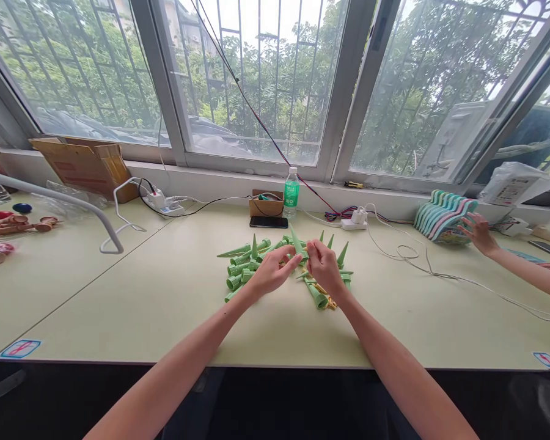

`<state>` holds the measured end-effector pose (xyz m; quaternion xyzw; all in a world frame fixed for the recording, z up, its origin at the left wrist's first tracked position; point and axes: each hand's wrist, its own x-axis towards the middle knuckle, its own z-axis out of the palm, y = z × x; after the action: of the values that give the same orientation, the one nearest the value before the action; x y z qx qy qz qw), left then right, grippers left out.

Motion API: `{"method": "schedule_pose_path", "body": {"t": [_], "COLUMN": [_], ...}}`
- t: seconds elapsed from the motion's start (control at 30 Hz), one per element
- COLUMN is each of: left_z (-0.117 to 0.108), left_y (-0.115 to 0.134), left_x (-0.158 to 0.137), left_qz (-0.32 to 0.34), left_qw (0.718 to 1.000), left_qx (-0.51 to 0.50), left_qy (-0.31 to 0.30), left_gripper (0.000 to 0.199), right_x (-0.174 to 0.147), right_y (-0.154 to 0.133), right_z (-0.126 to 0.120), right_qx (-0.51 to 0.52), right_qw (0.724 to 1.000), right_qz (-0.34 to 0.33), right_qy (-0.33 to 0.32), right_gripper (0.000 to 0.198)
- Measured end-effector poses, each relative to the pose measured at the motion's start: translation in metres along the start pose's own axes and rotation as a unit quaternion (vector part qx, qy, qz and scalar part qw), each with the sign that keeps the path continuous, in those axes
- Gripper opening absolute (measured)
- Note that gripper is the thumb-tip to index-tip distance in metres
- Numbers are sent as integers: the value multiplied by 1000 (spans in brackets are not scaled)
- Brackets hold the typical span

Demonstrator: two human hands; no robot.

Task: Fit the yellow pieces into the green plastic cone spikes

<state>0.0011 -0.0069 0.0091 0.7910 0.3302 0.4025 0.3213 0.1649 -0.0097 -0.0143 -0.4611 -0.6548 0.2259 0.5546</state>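
My left hand (274, 269) grips a green plastic cone spike (296, 239) whose tip points up. Close beside it, my right hand (323, 266) is closed in a pinch at the cone's wide end; whatever sits between its fingers is too small to make out. Several more green cone spikes (234, 282) with ribbed caps lie in a pile left of my left hand. Below my right hand, another green cone spike (319, 299) lies among small yellow pieces (331, 303). A few cones stand tip-up behind my right hand.
Behind the hands are a phone (269, 222), a small cardboard box (266, 206) and a water bottle (291, 193). White cables (412, 252) trail across the right side. Another person's hand (479, 233) touches a row of hangers (444, 215). Wooden toys (21, 225) lie far left.
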Motion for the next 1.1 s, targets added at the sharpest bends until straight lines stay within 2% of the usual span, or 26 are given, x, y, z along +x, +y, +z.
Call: {"method": "schedule_pose_path", "body": {"t": [0.2,0.6,0.73,0.97,1.1], "left_z": [2,6,7,8,9], "left_y": [-4,-19,-19,-14,-9], "left_x": [0,1,1,0,1], "left_qz": [2,71,90,69,34], "left_qw": [1000,996,993,992,992], "left_qx": [8,49,64,72,39], "left_qy": [0,21,43,79,115], "left_gripper": [34,27,32,33,33], "right_x": [0,1,1,-1,-1], "right_y": [-4,-7,-5,-4,-4], "right_z": [-2,-1,0,4,5], "right_qx": [-13,-36,-30,-17,-10], "right_qw": [1000,999,999,1000,1000], "right_qz": [1,0,-4,-9,-13], "right_qy": [11,19,17,19,26], "right_gripper": [39,42,42,43,43]}}
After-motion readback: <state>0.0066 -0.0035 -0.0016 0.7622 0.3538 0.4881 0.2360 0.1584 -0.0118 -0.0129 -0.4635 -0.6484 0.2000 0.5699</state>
